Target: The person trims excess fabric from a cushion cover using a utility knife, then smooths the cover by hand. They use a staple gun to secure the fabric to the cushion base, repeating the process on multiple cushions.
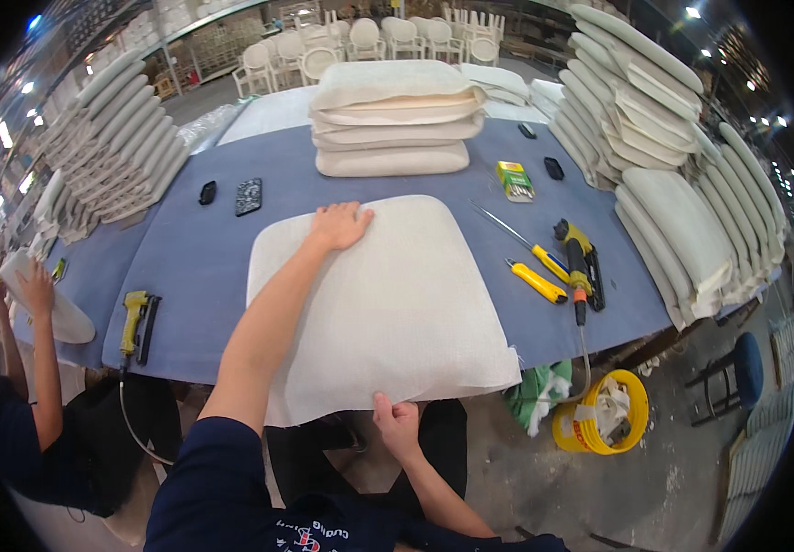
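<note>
The right hand (399, 425) pinches the near edge of the seat cushion (383, 308), fingers closed on the overhanging fabric where it drops past the bench (194, 267) edge. The left hand (340, 226) lies flat and open on the far edge of the same cushion, pressing down and gripping nothing. The cushion rests at the front centre of the bench, partly overhanging toward the person. It is a rounded-corner square pad in off-white woven cloth with a coarse texture; it is judged light, soft and compressible, likely to sag if lifted by one corner, so opposite edges are the sound places to hold. A loose thread appears to hang at the near right corner, though the view is too small to be sure. To the right lie a yellow pneumatic stapler (580, 258) and yellow-handled screwdrivers (537, 281). Farther back stands a stack of cushions (395, 120), with more pads leaning along both sides.
</note>
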Tool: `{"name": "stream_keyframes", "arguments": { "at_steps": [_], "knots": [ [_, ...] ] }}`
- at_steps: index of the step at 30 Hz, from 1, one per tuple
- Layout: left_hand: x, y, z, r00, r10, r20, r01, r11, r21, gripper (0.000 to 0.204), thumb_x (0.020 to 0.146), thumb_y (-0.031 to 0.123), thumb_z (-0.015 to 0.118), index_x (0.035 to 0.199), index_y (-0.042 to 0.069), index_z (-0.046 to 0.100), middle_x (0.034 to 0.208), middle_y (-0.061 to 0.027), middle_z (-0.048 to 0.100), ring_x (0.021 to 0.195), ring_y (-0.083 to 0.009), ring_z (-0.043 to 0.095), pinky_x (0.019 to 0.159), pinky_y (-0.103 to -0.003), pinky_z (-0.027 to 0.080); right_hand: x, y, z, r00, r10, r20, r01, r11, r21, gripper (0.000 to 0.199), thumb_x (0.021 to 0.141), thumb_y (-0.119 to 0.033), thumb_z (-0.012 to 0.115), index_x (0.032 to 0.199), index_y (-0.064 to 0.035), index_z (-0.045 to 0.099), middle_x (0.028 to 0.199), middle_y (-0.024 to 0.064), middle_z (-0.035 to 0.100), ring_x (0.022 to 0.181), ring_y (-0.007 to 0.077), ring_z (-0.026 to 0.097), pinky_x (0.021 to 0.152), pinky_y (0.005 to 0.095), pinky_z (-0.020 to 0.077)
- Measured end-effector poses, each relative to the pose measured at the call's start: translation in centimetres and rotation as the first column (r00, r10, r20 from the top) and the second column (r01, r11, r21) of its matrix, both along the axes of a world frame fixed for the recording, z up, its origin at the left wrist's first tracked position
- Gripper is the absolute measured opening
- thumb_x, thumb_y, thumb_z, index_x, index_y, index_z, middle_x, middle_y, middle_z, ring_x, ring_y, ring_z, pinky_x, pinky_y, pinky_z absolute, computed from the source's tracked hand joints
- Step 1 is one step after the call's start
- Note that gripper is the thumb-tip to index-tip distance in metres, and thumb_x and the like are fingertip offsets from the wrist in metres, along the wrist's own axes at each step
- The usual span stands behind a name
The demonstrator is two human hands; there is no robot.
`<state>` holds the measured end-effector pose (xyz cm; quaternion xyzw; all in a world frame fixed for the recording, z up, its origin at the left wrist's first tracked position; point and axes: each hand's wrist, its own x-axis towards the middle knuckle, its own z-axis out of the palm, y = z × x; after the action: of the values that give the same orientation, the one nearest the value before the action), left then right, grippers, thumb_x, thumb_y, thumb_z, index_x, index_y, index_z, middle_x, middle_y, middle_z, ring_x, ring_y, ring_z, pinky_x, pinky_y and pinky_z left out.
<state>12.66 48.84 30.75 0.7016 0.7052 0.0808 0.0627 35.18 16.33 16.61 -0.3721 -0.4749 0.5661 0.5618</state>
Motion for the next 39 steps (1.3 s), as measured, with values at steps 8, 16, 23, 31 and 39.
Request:
{"name": "stream_keyframes", "arguments": {
  "at_steps": [8, 16, 23, 31, 39],
  "knots": [
    [0.5, -6.4, -1.1, 0.838, -0.170, -0.519, 0.326, 0.918, 0.225, 0.065, 0.114, 0.054, 0.031, 0.172, 0.024, 0.029, 0.179, -0.0178, 0.019, 0.165, -0.0463, 0.010, 0.130, -0.066, 0.006, 0.0, 0.2, -1.2, 0.970, 0.066, 0.235, -0.055, 0.997, -0.052, 0.056, 0.107, -0.033, 0.067, 0.060, -0.0026, 0.063, 0.052, 0.0017, 0.052, 0.052, 0.0091, 0.051, 0.053, 0.0324, 0.0398],
    [5.0, -29.3, 2.0, 0.854, -0.387, -0.346, 0.403, 0.915, -0.028, 0.072, 0.111, 0.050, 0.046, 0.173, 0.022, 0.023, 0.179, -0.0226, 0.014, 0.163, -0.0543, 0.009, 0.125, -0.075, 0.012, -1.0, -0.1, -2.0, 0.991, 0.131, -0.025, -0.130, 0.991, 0.022, 0.052, 0.109, -0.025, 0.067, 0.063, -0.0009, 0.061, 0.058, -0.0001, 0.057, 0.057, 0.0085, 0.053, 0.054, 0.0302, 0.0403],
    [9.5, -30.8, 0.9, 0.907, -0.260, -0.332, 0.272, 0.962, -0.012, 0.086, 0.101, 0.040, 0.068, 0.172, 0.017, 0.025, 0.173, -0.0345, 0.020, 0.158, -0.0597, 0.019, 0.117, -0.083, 0.019, -1.1, 0.9, -4.0, 0.992, 0.118, -0.050, -0.117, 0.993, 0.028, 0.044, 0.108, -0.020, 0.067, 0.069, 0.0004, 0.065, 0.062, 0.0030, 0.061, 0.058, 0.0113, 0.056, 0.057, 0.0325, 0.0465],
    [10.7, -30.5, 0.8, 0.887, -0.245, -0.392, 0.270, 0.963, 0.007, 0.091, 0.094, 0.034, 0.078, 0.168, 0.008, 0.033, 0.169, -0.0402, 0.021, 0.156, -0.0625, 0.022, 0.114, -0.084, 0.023, 0.1, 1.9, -3.9, 0.988, 0.149, 0.040, -0.154, 0.951, 0.267, 0.034, 0.107, -0.016, 0.066, 0.079, 0.0020, 0.065, 0.064, 0.0088, 0.056, 0.058, 0.0187, 0.055, 0.059, 0.0367, 0.0466],
    [9.9, -31.5, -0.4, 0.863, -0.264, -0.431, 0.309, 0.950, 0.038, 0.090, 0.094, 0.032, 0.077, 0.168, 0.005, 0.032, 0.168, -0.0399, 0.023, 0.156, -0.0608, 0.024, 0.114, -0.083, 0.025, 17.3, 8.1, 15.6, 0.879, 0.216, 0.426, -0.341, 0.908, 0.243, 0.011, 0.101, -0.014, 0.072, 0.100, -0.0034, 0.074, 0.094, 0.0037, 0.077, 0.074, 0.0152, 0.075, 0.068, 0.0294, 0.0570]
  ]
}}
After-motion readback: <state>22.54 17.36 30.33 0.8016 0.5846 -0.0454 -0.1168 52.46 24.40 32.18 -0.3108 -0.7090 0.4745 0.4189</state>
